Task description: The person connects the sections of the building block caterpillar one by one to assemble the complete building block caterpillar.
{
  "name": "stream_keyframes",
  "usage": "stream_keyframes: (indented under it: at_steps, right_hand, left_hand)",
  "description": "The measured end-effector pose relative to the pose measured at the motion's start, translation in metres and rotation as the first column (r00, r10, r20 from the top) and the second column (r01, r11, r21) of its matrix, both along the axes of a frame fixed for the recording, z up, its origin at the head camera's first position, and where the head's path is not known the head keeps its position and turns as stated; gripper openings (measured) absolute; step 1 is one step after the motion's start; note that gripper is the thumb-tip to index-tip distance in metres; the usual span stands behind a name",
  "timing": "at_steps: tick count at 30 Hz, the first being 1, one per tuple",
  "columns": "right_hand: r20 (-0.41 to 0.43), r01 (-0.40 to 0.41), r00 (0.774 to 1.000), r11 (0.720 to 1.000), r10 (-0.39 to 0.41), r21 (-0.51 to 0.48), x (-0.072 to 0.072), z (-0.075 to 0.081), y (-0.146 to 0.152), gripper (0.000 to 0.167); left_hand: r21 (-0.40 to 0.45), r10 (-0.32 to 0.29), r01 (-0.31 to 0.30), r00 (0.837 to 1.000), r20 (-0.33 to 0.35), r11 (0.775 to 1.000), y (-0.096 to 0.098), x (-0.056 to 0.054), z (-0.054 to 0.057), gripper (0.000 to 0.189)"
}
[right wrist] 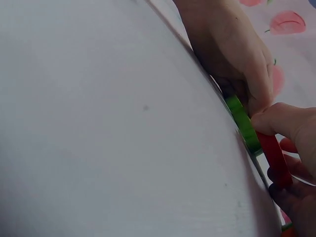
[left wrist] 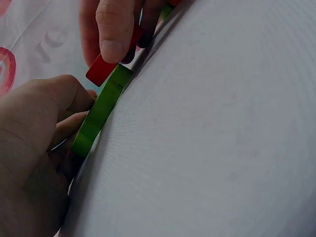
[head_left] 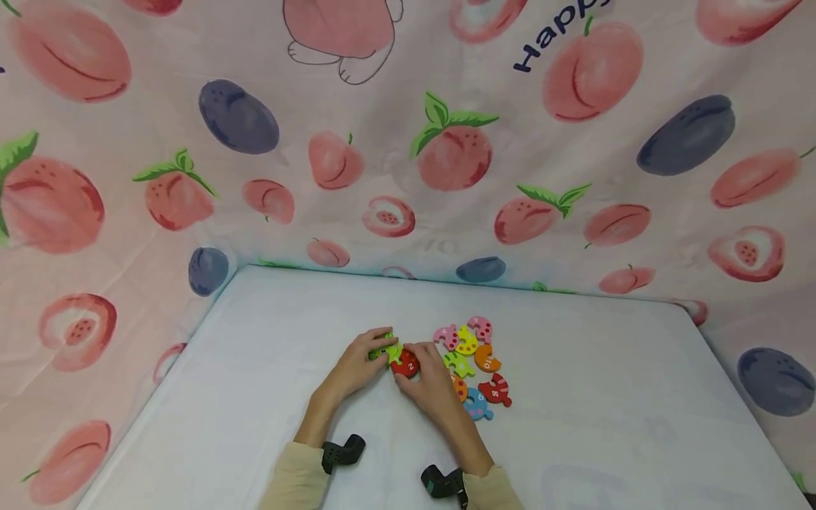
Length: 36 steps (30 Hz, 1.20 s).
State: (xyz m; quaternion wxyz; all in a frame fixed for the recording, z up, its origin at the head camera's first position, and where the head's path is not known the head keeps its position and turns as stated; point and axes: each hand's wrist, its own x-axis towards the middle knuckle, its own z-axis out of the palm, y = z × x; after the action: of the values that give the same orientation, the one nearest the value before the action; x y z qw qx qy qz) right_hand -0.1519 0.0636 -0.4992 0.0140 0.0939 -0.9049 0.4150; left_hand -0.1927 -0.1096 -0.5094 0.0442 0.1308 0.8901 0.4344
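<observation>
On the white table (head_left: 255, 397) my left hand (head_left: 365, 363) pinches a flat green puzzle piece (head_left: 385, 350), seen edge-on as a green piece (left wrist: 101, 111) in the left wrist view. My right hand (head_left: 428, 379) pinches a red piece marked 2 (head_left: 405, 365) and holds it against the green one. Both lie flat on the table and touch end to end: the green piece (right wrist: 243, 122) meets the red piece (right wrist: 274, 159) in the right wrist view. Fingers cover parts of both pieces.
Several loose coloured pieces (head_left: 473, 354) lie just right of my right hand, among them pink, yellow, orange, blue and a red one (head_left: 496, 389). A fruit-patterned cloth (head_left: 446, 142) forms walls behind and beside the table. Black wrist mounts (head_left: 343, 451) sit near the front edge.
</observation>
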Motion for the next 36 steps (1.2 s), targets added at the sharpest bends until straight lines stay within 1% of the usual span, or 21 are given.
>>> stream_keyframes:
  at_steps: [5, 13, 23, 25, 36]
  right_hand:
    - [-0.025, 0.007, 1.0, 1.0, -0.007, 0.019, 0.0009, -0.0005, -0.0004, 0.05]
    - [-0.061, 0.002, 0.998, 0.999, 0.002, 0.052, 0.001, -0.0031, 0.0, 0.048]
    - [-0.059, -0.006, 0.998, 0.999, 0.009, 0.046, 0.0026, -0.0037, -0.0005, 0.048]
    - [-0.065, -0.009, 0.998, 0.999, 0.013, 0.051, 0.0029, -0.0038, -0.0007, 0.048]
    - [-0.068, -0.011, 0.998, 0.997, 0.016, 0.07, 0.0028, -0.0042, 0.0002, 0.046]
  left_hand:
    - [0.003, -0.003, 0.003, 1.0, -0.004, 1.0, 0.0, 0.0001, 0.0008, 0.034]
    - [0.007, -0.008, 0.008, 1.0, -0.01, 1.0, -0.0005, -0.0015, -0.0018, 0.034]
    - [0.006, -0.025, 0.025, 1.0, -0.012, 1.0, -0.0014, -0.0029, -0.0022, 0.035]
    - [0.007, -0.028, 0.028, 0.999, -0.022, 1.0, -0.0015, -0.0028, -0.0022, 0.035]
    - [0.007, -0.025, 0.025, 0.999, -0.037, 1.0, -0.0009, -0.0016, -0.001, 0.034]
